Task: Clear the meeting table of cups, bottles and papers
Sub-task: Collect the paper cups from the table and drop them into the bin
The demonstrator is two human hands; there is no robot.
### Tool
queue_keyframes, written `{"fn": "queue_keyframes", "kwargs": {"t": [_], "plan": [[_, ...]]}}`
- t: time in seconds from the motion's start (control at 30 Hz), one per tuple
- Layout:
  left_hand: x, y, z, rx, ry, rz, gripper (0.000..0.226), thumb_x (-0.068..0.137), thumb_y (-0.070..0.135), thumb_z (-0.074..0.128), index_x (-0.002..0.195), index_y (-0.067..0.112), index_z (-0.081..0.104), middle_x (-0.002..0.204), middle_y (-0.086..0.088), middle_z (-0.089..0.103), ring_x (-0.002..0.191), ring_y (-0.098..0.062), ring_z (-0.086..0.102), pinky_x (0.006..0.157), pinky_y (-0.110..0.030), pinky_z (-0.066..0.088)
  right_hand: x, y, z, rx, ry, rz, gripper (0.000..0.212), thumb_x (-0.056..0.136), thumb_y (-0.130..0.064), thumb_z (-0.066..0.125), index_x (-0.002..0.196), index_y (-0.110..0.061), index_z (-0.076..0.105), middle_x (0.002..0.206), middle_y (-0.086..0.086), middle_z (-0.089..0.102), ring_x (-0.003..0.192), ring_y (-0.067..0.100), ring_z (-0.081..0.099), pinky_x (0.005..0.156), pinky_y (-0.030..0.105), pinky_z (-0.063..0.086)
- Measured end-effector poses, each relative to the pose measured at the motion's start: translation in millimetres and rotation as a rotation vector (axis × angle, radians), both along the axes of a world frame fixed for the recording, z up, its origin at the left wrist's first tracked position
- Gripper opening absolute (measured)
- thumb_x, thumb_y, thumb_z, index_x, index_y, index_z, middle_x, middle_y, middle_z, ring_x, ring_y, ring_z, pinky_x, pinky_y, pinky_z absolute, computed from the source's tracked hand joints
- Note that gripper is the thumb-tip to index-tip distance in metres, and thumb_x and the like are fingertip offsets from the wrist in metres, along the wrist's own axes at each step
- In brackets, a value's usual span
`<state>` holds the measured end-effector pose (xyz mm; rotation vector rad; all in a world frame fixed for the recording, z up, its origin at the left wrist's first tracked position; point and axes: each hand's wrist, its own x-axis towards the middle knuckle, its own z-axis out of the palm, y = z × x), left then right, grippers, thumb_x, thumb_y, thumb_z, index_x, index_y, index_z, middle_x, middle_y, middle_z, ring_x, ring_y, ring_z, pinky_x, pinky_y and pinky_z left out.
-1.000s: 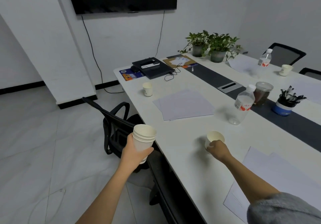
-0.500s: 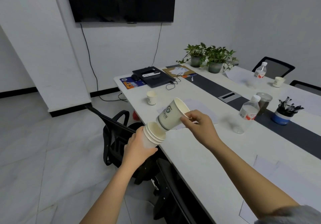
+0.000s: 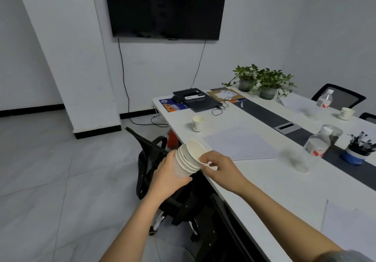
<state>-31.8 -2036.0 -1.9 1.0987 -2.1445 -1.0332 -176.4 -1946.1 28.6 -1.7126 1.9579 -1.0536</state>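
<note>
I log: left hand (image 3: 168,177) fingers (image 3: 187,179) clamped round the cup stack (image 3: 188,160), just off the table (image 3: 264,180) edge. Right hand (image 3: 221,170) pinches its top rim.

Your left hand (image 3: 166,178) and right hand (image 3: 219,170) are bare. Both forearms are uncovered along their visible length. A soft grey fabric sleeve (image 3: 345,256) covers your right arm at the bottom right corner.
</note>
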Motion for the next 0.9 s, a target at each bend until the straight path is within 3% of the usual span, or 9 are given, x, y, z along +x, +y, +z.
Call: {"fn": "queue_keyframes", "kwargs": {"t": [0.1,0.17,0.33,0.43,0.53,0.63,0.7,0.77,0.9], "plan": [[14.5,-4.4,-2.5,0.025,0.020,-0.030,0.067,0.058,0.028,0.073,0.116,0.038,0.040,0.104,0.018,0.056,0.100,-0.010,0.057,0.086,-0.039,0.052,12.0,-9.2,-6.5,-0.005,0.057,0.020,0.014,0.084,-0.001,0.057,0.095,-0.004,0.064,0.103,-0.002,0.056,0.093,0.011,0.051,0.078,0.000,0.034],[22.1,-9.0,-5.9,0.021,0.028,-0.027,0.063,0.058,0.027,0.073,0.112,0.039,0.042,0.101,0.017,0.058,0.097,-0.010,0.059,0.084,-0.040,0.053,19.4,-14.3,-9.4,-0.006,0.053,0.028,0.016,0.084,-0.001,0.057,0.097,-0.005,0.065,0.105,-0.003,0.055,0.095,0.009,0.051,0.079,-0.003,0.032],[35.7,-22.2,-15.7,0.113,0.072,0.034,0.082,0.063,0.022,0.078,0.132,0.024,0.034,0.119,0.007,0.051,0.109,-0.017,0.052,0.092,-0.038,0.049,25.1,-27.8,-11.6,0.019,0.043,0.050,0.024,0.084,-0.002,0.057,0.106,-0.009,0.066,0.116,-0.006,0.053,0.103,0.001,0.048,0.082,-0.006,0.030],[39.2,-33.2,-26.0,0.156,0.085,0.087,0.081,0.064,0.022,0.077,0.132,0.025,0.033,0.115,0.005,0.051,0.106,-0.020,0.053,0.086,-0.041,0.051,17.5,-41.6,-13.0,0.044,0.039,0.037,0.027,0.087,-0.006,0.056,0.112,-0.014,0.065,0.121,-0.008,0.050,0.108,0.001,0.046,0.084,0.000,0.033],[37.0,-49.1,-36.2,0.196,0.072,0.156,0.077,0.067,0.018,0.076,0.132,0.021,0.035,0.105,0.007,0.050,0.097,-0.016,0.052,0.079,-0.030,0.046,5.0,-60.0,-21.4,0.083,0.009,0.010,0.027,0.088,-0.009,0.055,0.113,-0.015,0.064,0.127,-0.004,0.051,0.111,0.004,0.046,0.089,0.014,0.036],[31.4,-66.2,-40.7,0.220,0.051,0.182,0.068,0.071,0.013,0.074,0.128,0.016,0.037,0.090,0.014,0.049,0.074,-0.004,0.050,0.054,-0.011,0.042,-11.2,-81.7,-37.1,0.130,-0.003,-0.013,0.026,0.089,-0.011,0.054,0.112,-0.015,0.064,0.127,-0.001,0.053,0.109,0.005,0.047,0.091,0.019,0.037],[25.4,-84.0,-40.3,0.222,0.037,0.202,0.063,0.072,0.012,0.073,0.123,0.017,0.038,0.085,0.019,0.045,0.068,0.002,0.046,0.043,-0.007,0.040,-25.9,-102.5,-47.4,0.164,-0.012,-0.036,0.025,0.090,-0.011,0.052,0.112,-0.013,0.064,0.125,0.001,0.054,0.107,0.008,0.048,0.095,0.021,0.039],[15.1,-108.5,-40.2,0.223,0.038,0.234,0.059,0.072,0.013,0.073,0.119,0.020,0.038,0.085,0.020,0.045,0.069,0.002,0.047,0.044,-0.008,0.037,-47.5,-129.7,-56.1,0.198,-0.023,-0.072,0.025,0.091,-0.011,0.051,0.113,-0.012,0.064,0.126,0.003,0.055,0.112,0.013,0.050,0.096,0.019,0.037],[-5.5,-153.2,-36.7,0.234,0.065,0.263,0.066,0.071,0.016,0.075,0.126,0.017,0.038,0.092,0.015,0.051,0.087,-0.010,0.050,0.065,-0.021,0.039,-89.4,-182.2,-73.1,0.272,-0.069,-0.155,0.026,0.093,-0.012,0.048,0.115,-0.010,0.061,0.131,0.005,0.051,0.121,0.020,0.049,0.096,0.022,0.034]]}}
